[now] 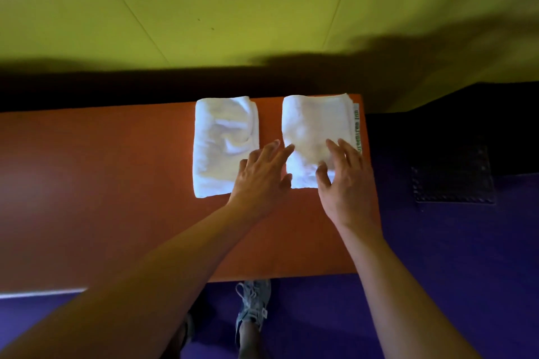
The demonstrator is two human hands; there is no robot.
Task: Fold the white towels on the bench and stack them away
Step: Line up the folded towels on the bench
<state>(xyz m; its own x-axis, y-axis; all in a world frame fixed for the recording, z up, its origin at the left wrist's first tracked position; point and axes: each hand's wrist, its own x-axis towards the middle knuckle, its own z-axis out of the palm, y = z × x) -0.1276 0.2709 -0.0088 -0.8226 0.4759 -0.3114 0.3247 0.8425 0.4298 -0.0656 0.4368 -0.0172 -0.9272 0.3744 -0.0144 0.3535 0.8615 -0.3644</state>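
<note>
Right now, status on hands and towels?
Left hand open between towels. Right hand open, on right towel. Left towel folded alongside. Nothing blocking.

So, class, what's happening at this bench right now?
A person is folding white towels on an orange bench. Two folded towels lie side by side near its far right end. The right hand rests with spread fingers on the right towel, which shows a green printed edge. The left hand, also open, lies across the gap, over the near corner of the left towel, its fingertips reaching the right one. Neither towel is stacked yet.
</note>
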